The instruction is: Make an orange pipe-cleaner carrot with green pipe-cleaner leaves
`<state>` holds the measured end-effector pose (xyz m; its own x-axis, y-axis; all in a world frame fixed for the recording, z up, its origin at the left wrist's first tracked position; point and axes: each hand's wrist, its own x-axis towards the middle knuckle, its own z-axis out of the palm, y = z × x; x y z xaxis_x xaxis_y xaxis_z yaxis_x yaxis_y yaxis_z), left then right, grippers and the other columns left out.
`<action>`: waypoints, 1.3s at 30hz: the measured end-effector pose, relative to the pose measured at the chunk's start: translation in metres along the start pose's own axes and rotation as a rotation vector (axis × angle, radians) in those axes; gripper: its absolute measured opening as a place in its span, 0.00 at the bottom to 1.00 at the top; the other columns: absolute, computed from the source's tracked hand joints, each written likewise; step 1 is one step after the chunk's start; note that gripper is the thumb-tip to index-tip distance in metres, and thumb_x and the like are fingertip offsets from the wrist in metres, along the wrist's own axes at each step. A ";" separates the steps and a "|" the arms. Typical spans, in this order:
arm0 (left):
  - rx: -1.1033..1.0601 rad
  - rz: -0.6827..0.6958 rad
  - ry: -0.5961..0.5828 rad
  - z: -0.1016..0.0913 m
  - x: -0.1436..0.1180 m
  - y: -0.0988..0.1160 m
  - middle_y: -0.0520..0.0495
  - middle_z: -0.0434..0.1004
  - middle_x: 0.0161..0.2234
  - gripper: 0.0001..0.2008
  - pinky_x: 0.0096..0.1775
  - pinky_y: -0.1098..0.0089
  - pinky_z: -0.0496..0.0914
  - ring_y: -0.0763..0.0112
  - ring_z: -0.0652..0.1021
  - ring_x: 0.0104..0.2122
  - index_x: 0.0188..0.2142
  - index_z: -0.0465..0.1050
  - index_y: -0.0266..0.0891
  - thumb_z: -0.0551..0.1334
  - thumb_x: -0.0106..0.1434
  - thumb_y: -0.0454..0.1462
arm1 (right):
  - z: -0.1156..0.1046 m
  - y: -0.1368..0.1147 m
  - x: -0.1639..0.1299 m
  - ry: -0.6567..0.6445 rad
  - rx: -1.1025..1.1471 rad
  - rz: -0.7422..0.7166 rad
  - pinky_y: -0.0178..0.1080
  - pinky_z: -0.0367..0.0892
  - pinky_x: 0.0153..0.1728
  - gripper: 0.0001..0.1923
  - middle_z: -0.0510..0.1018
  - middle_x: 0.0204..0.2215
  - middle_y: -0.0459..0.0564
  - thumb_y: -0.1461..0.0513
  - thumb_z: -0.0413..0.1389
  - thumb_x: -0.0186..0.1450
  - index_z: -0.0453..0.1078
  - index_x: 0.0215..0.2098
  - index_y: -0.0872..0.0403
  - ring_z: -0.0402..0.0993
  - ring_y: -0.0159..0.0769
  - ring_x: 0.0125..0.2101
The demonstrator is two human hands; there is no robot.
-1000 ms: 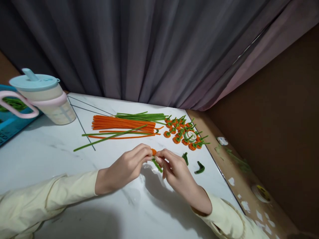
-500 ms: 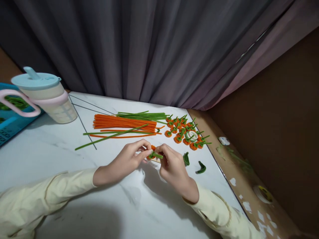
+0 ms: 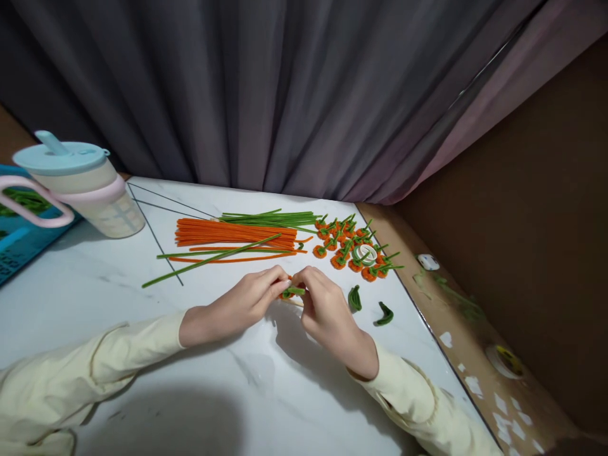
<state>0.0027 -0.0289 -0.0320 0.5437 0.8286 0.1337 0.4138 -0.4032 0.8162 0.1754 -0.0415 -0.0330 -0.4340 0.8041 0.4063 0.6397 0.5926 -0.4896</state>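
Between my two hands is a small orange pipe-cleaner pumpkin with a green stem (image 3: 296, 291), mostly covered by fingers. My left hand (image 3: 251, 294) pinches it from the left, thumb and forefinger together. On the other side my right hand (image 3: 325, 310) is closed on it, its fingertips beside the green stem. Beyond my hands lies a bundle of orange pipe cleaners (image 3: 235, 233), with green pipe cleaners (image 3: 270, 219) behind it. Several finished-looking orange pumpkins (image 3: 339, 259) with green stems cluster to the right, around a roll of tape (image 3: 365, 254).
Two dark green folded pieces, one (image 3: 354, 298) upright and one curved (image 3: 384, 314), lie right of my hands. A lidded cup (image 3: 90, 190) and a blue tray (image 3: 28, 244) stand at left. Paper scraps (image 3: 474, 386) and another tape roll (image 3: 504, 361) lie past the table's right edge.
My right hand's fingers have moved slightly up and left, closer to my left fingertips, covering more of the orange piece. The view has shifted slightly.
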 end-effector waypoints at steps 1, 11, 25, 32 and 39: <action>-0.003 -0.012 0.023 0.001 0.000 0.001 0.52 0.66 0.27 0.12 0.31 0.71 0.62 0.72 0.68 0.27 0.32 0.61 0.40 0.46 0.68 0.39 | 0.000 -0.001 0.000 0.011 -0.011 0.007 0.35 0.59 0.28 0.13 0.68 0.27 0.49 0.73 0.43 0.49 0.59 0.31 0.53 0.64 0.36 0.28; -0.347 -0.192 0.076 0.008 -0.002 0.007 0.52 0.69 0.28 0.12 0.33 0.72 0.70 0.70 0.76 0.30 0.31 0.61 0.39 0.51 0.66 0.44 | 0.008 -0.005 -0.002 0.186 -0.105 -0.081 0.36 0.54 0.26 0.09 0.65 0.24 0.49 0.72 0.43 0.54 0.56 0.27 0.53 0.60 0.36 0.26; 0.364 0.342 0.308 0.014 -0.007 -0.017 0.46 0.75 0.35 0.08 0.37 0.70 0.71 0.68 0.77 0.35 0.41 0.64 0.37 0.48 0.69 0.33 | -0.023 -0.006 0.014 -0.222 0.524 0.398 0.31 0.58 0.25 0.11 0.65 0.18 0.42 0.64 0.47 0.63 0.64 0.24 0.55 0.60 0.27 0.20; 0.304 0.279 0.231 0.016 -0.007 -0.012 0.42 0.75 0.44 0.10 0.50 0.65 0.69 0.66 0.73 0.49 0.43 0.64 0.36 0.46 0.69 0.33 | -0.019 -0.005 0.011 -0.204 0.345 0.238 0.30 0.55 0.24 0.08 0.67 0.17 0.42 0.71 0.48 0.56 0.62 0.22 0.55 0.59 0.27 0.19; 0.302 0.196 0.184 0.015 -0.005 -0.009 0.42 0.74 0.43 0.09 0.53 0.59 0.67 0.63 0.69 0.53 0.40 0.63 0.38 0.46 0.69 0.34 | -0.006 -0.003 0.003 -0.051 0.066 0.045 0.31 0.54 0.24 0.11 0.67 0.21 0.44 0.74 0.44 0.48 0.60 0.26 0.54 0.59 0.30 0.21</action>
<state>0.0070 -0.0346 -0.0486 0.5052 0.7691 0.3915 0.5261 -0.6341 0.5666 0.1763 -0.0413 -0.0261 -0.4387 0.8303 0.3438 0.6168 0.5564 -0.5567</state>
